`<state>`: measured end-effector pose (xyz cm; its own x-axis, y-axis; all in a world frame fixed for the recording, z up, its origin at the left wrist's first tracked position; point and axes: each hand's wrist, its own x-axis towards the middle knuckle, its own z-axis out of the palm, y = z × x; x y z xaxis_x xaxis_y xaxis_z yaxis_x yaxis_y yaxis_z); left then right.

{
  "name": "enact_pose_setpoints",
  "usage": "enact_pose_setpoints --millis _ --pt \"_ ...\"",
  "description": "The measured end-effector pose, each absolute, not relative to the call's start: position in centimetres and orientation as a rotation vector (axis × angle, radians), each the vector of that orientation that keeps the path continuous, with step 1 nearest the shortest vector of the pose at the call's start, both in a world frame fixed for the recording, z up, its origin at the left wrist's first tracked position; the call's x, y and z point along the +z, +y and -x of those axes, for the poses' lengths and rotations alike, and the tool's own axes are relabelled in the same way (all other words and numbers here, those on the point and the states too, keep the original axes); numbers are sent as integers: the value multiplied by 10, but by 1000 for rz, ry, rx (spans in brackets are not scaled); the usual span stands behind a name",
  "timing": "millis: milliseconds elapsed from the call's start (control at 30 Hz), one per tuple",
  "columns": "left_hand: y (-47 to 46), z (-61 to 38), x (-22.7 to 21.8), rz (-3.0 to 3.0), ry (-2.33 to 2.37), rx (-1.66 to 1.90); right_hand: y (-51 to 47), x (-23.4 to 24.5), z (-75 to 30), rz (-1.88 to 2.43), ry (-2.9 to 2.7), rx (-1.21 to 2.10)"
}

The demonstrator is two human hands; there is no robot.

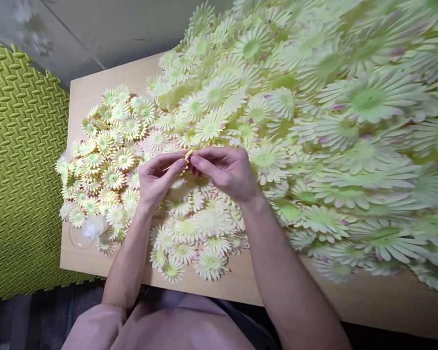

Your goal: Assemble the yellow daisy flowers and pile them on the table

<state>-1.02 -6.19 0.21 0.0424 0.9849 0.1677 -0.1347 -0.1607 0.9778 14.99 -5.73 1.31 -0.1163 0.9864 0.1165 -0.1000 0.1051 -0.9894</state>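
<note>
Together, the left hand (pixel 156 177) and right hand (pixel 229 171) meet over the middle of the table (pixel 83 260), thumbs and forefingers pinched nearly closed on a small flower (pixel 188 156). It sits between both sets of fingertips, seen almost edge-on, yellow with some purple; the fingers hide much of it. A pile of pale flowers (pixel 113 178) lies left of the hands, and a bigger heap (pixel 368 100) spreads to the right. Near the table's left edge, a clear cup (pixel 81 237) lies just beside the pile. A green mat (pixel 22 146) stands farther left.
</note>
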Motion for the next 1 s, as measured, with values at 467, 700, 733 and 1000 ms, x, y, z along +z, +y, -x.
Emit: enact_pose_setpoints --millis 467,700,733,1000 --pt "-62 10 2 -1252 996 1337 -57 15 -149 1011 -1301 1238" --pt "-62 9 2 -1258 1008 1343 -58 13 -151 1001 -1297 1246" --pt "-62 9 2 -1256 1011 1341 -58 13 -151 1000 -1297 1250" --pt "-62 10 0 -1251 977 1346 -57 10 -153 972 -1284 1295"
